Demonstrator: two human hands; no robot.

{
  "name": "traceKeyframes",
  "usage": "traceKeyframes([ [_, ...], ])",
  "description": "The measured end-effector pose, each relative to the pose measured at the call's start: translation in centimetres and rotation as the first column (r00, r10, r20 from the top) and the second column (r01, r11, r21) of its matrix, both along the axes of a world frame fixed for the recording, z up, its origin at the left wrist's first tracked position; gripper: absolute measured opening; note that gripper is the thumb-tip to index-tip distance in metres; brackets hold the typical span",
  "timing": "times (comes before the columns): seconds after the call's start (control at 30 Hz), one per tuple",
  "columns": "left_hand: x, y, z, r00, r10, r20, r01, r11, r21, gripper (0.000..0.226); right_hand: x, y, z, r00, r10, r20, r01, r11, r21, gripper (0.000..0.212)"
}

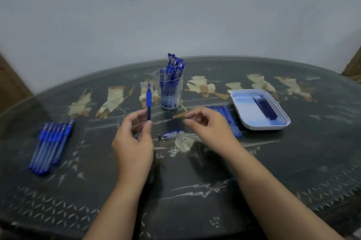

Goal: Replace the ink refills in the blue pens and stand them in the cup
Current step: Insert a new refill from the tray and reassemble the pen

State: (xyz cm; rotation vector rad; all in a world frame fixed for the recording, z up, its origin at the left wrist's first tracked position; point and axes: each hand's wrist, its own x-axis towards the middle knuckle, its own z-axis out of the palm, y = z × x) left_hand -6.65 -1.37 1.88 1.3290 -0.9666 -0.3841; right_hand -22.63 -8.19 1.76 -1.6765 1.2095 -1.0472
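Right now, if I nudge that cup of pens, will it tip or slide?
The cup is probably top-heavy: its pens stick out above the rim and lean right, so a high push may tip it. On the glossy table, a low nudge would more likely slide it.

I hold one blue pen (148, 101). One cup (179, 91) and one tray (263, 127) stand far; about seven pens (50, 142) lie left.

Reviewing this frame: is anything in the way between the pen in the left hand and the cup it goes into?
Nothing visible does. The left hand holds the pen upright just left of the cup, with only bare table between them. The cup is crowded with pens, but its left side looks free.
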Motion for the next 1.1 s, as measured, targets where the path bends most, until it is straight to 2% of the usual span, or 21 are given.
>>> traceKeyframes([
  [0.1,2.5,0.5,-0.8,0.997,0.082,0.0,-0.082,0.996,0.029,0.033,2.4,0.2,-1.6,0.953,0.006,-0.303,-0.059,0.984,-0.167,0.01],
  [0.17,3.2,0.9,-1.3,0.994,0.1,0.039,-0.102,0.993,0.053,0.036,3.9,0.6,-2.3,0.897,-0.039,-0.44,-0.099,0.953,-0.285,0.018],
  [0.27,3.4,1.3,-1.7,0.995,0.075,0.059,-0.079,0.994,0.072,0.039,5.4,1.1,-2.8,0.844,-0.123,-0.522,-0.116,0.909,-0.401,0.026],
  [0.33,3.2,1.3,-1.9,0.997,0.037,0.067,-0.042,0.996,0.073,0.038,5.6,1.0,-3.0,0.836,-0.155,-0.527,-0.113,0.89,-0.441,0.022],
  [0.5,3.0,1.4,-2.0,0.996,-0.036,0.08,0.031,0.997,0.067,0.033,5.4,0.7,-3.1,0.882,-0.175,-0.437,-0.065,0.874,-0.481,0.01],
  [0.57,3.1,1.4,-2.1,0.996,-0.05,0.071,0.045,0.997,0.069,0.034,5.3,0.7,-2.8,0.927,-0.154,-0.343,-0.022,0.889,-0.458,0.007],
  [0.63,3.2,1.4,-2.2,0.994,-0.073,0.076,0.068,0.995,0.067,0.037,5.0,0.8,-1.6,0.98,-0.105,-0.17,0.04,0.937,-0.348,0.002],
  [0.7,3.1,1.4,-2.2,0.989,-0.104,0.109,0.096,0.993,0.072,0.038,4.5,1.1,0.4,0.994,-0.048,0.1,0.063,0.986,-0.152,0.004],
  [0.77,3.0,1.4,-2.2,0.978,-0.132,0.163,0.121,0.99,0.075,0.039,4.1,1.6,2.3,0.938,-0.015,0.346,0.017,1.0,-0.001,0.004],
  [0.83,3.0,1.5,-2.1,0.967,-0.152,0.206,0.138,0.987,0.081,0.039,3.9,1.9,3.4,0.895,0.01,0.446,-0.031,0.999,0.04,0.005],
  [0.93,3.0,1.6,-2.1,0.956,-0.176,0.236,0.16,0.983,0.086,0.038,3.6,2.2,4.0,0.871,0.034,0.49,-0.06,0.998,0.038,0.006],
  [1.1,2.8,1.5,-2.1,0.94,-0.186,0.286,0.17,0.982,0.078,0.035,3.5,2.3,4.1,0.932,0.059,0.356,-0.045,0.998,-0.046,0.005],
])
